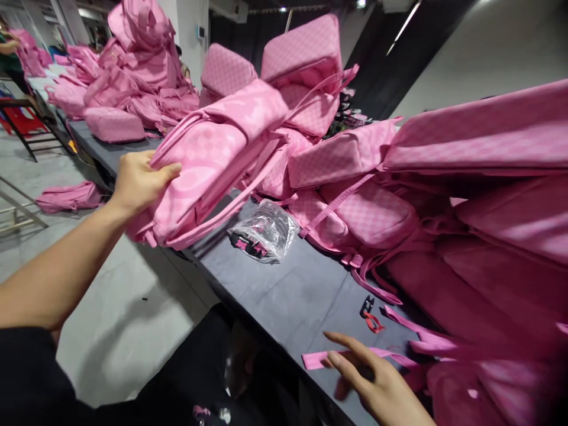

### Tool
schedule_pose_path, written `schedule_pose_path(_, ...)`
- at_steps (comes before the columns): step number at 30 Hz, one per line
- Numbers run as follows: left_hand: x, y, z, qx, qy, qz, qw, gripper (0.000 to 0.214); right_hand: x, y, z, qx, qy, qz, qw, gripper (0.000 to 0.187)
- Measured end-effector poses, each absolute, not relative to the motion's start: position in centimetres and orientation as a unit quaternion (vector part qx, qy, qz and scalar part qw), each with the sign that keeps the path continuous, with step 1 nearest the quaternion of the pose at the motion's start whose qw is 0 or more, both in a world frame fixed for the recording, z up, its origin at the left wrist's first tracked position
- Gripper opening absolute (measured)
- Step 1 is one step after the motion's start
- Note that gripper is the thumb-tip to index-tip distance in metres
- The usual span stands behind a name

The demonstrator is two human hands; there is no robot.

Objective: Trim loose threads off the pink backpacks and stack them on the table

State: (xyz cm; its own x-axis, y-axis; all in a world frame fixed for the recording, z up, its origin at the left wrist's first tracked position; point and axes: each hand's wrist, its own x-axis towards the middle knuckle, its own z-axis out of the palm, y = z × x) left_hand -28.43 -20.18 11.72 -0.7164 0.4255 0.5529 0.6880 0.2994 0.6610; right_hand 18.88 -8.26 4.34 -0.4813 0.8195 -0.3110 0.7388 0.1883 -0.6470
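Pink backpack point(213, 160) clamped in my left hand point(137, 183), long axis running up-right from it. Fingers of right hand point(377, 384) spread, empty, over strap point(313, 360).

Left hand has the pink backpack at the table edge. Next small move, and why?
Probably draw the backpack in over the grey table and set it down: the left hand alone grips it, part of it overhangs the floor, and the right hand lies open by a loose pink strap, not helping.
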Motion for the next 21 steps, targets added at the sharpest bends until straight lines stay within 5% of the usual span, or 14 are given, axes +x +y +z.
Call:
schedule_pose_path(7, -17.7, -24.3, 8.3, -0.259, -0.619, -0.734, -0.101, 0.044, 16.8, -11.1, 5.4, -0.517, -0.674, 0.469, 0.241, 0.082)
schedule_pose_path(13, -5.8, -21.8, -6.0, -0.293, -0.589, -0.614, -0.437, 0.045, 25.6, -13.7, 0.8, -0.622, -0.590, 0.371, 0.357, 0.082)
schedule_pose_path(17, -4.3, -21.2, -12.4, -0.338, -0.685, -0.508, -0.399, 0.036, 29.3, -14.2, -5.9, -0.699, -0.580, 0.298, 0.293, 0.073)
schedule_pose_path(21, -6.1, -21.1, -11.1, -0.480, -0.703, -0.510, -0.120, 0.048, 29.5, -14.7, -7.8, -0.732, -0.606, 0.219, 0.220, 0.058)
